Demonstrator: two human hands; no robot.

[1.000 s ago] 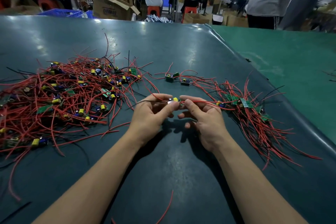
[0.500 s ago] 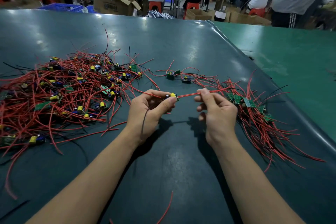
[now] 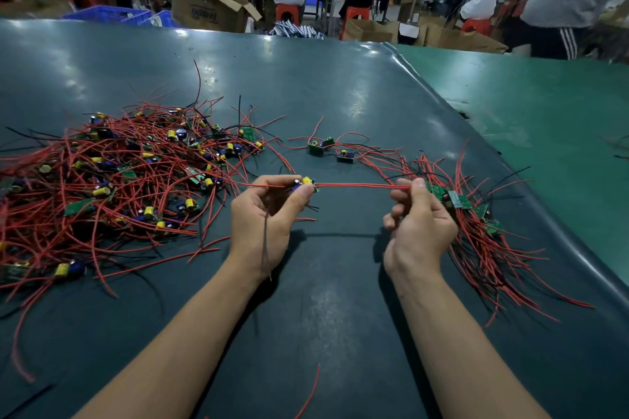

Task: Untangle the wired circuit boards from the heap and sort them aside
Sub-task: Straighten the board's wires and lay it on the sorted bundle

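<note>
Our hands have spread apart: left hand (image 3: 269,214) pinches board (image 3: 306,183), right hand (image 3: 420,224) pinches its red wire (image 3: 357,185) taut, nearly freed for sorting.

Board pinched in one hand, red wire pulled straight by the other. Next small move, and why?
Probably carry the board right and lay it on the sorted pile: the left hand pinches it, the right hand holds its red wire straight, seemingly clear of the heap.

- Tangled heap (image 3: 112,187) blocks nine o'clock; sorted pile (image 3: 483,235) blocks three o'clock
- Two loose boards (image 3: 330,150) at twelve; bare mat (image 3: 340,299) open at six
</note>
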